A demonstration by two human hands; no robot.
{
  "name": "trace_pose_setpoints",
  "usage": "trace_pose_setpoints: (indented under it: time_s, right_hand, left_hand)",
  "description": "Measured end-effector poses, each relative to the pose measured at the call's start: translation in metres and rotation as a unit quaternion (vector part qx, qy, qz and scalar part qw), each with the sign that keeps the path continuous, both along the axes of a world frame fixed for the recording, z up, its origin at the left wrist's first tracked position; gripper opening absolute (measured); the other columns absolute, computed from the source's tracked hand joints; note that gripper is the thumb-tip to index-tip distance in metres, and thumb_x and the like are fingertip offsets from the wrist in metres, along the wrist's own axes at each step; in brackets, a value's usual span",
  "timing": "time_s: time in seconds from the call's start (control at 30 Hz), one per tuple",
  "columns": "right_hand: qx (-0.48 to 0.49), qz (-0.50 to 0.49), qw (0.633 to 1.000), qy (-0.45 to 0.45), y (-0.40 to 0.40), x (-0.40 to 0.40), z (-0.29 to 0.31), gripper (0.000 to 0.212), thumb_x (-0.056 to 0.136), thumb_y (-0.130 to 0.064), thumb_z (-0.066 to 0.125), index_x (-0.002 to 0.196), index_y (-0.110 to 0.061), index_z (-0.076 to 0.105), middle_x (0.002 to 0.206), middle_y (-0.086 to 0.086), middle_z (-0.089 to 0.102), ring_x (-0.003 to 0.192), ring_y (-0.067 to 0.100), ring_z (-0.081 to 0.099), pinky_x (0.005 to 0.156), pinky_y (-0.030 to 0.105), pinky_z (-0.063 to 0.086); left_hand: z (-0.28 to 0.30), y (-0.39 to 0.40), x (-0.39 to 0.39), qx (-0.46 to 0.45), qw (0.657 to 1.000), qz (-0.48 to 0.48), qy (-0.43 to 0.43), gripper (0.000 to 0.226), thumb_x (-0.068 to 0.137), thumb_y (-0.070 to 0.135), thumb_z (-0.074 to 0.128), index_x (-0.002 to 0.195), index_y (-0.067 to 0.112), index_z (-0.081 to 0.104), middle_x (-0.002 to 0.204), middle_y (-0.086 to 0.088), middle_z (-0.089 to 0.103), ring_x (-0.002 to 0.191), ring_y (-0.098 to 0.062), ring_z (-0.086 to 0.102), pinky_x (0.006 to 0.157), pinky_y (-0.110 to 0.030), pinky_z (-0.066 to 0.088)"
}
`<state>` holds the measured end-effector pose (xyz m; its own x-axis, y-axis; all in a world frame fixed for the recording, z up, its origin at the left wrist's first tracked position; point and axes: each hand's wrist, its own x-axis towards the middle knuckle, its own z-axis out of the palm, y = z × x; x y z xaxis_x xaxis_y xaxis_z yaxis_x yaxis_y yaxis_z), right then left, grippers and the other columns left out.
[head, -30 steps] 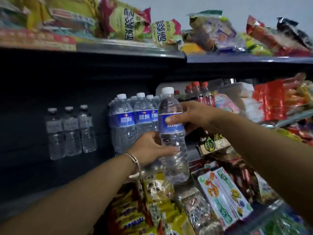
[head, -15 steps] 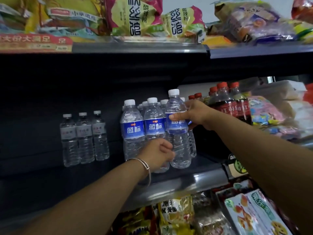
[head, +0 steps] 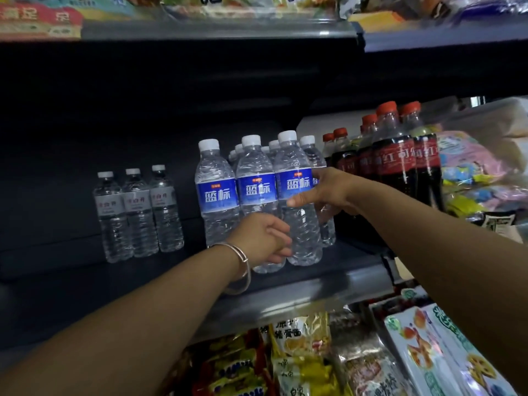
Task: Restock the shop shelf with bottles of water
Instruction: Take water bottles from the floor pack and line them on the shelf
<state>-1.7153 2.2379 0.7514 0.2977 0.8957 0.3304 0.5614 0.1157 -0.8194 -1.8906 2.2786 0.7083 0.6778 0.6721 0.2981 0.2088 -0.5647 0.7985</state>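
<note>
Standing upright near the shelf front edge, a blue-labelled bottle is gripped by right hand and left hand.

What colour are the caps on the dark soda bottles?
Red-orange, seen in the head view: soda bottles.

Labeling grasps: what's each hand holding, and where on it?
Both hold the same water bottle, standing on the shelf. Right hand grips it at the blue label; left hand grips the lower body.
</note>
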Motion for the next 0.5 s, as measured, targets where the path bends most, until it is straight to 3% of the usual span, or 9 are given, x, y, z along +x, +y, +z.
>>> trace_pose_setpoints:
  time_s: [0.17,0.3,0.4,0.5]
  right_hand:
    - [0.071,-0.039,0.996,0.030,0.004,-0.007,-0.008,0.060,0.060,-0.022,0.087,0.114,-0.017,0.060,0.101,0.004,0.066,0.099,0.026,0.062,0.068,0.043,0.058]
    - [0.086,-0.086,0.992,0.033,0.006,-0.008,-0.018,0.074,0.058,-0.035,0.087,0.123,-0.019,0.055,0.113,0.007,0.063,0.101,0.026,0.063,0.074,0.041,0.058]
    - [0.105,-0.163,0.980,-0.048,-0.004,-0.017,-0.030,0.085,0.065,-0.047,0.080,0.135,-0.014,0.045,0.124,0.009,0.058,0.109,0.024,0.059,0.087,0.037,0.053]
    - [0.172,-0.246,0.936,-0.182,-0.031,-0.036,-0.052,0.069,0.079,-0.043,0.072,0.134,-0.010,0.045,0.115,0.010,0.061,0.104,0.026,0.058,0.088,0.036,0.049]
  left_hand:
    - [-0.003,-0.001,-0.001,0.021,1.000,0.007,0.000,0.023,0.088,-0.010,0.048,0.103,0.005,0.056,0.092,-0.012,0.066,0.081,-0.019,0.067,0.076,-0.031,0.056]
    - [-0.014,-0.002,-0.004,0.054,0.999,-0.001,-0.008,0.025,0.087,-0.009,0.049,0.107,0.001,0.058,0.084,-0.008,0.064,0.081,-0.019,0.065,0.079,-0.032,0.054]
    - [-0.029,-0.007,-0.005,0.186,0.982,0.011,0.011,0.021,0.086,0.000,0.056,0.106,0.006,0.062,0.094,-0.003,0.061,0.088,-0.016,0.059,0.084,-0.027,0.049]
    - [-0.052,-0.019,-0.012,0.311,0.950,-0.011,0.000,0.021,0.085,0.007,0.060,0.105,0.011,0.060,0.101,0.001,0.053,0.095,-0.016,0.055,0.091,-0.030,0.045]
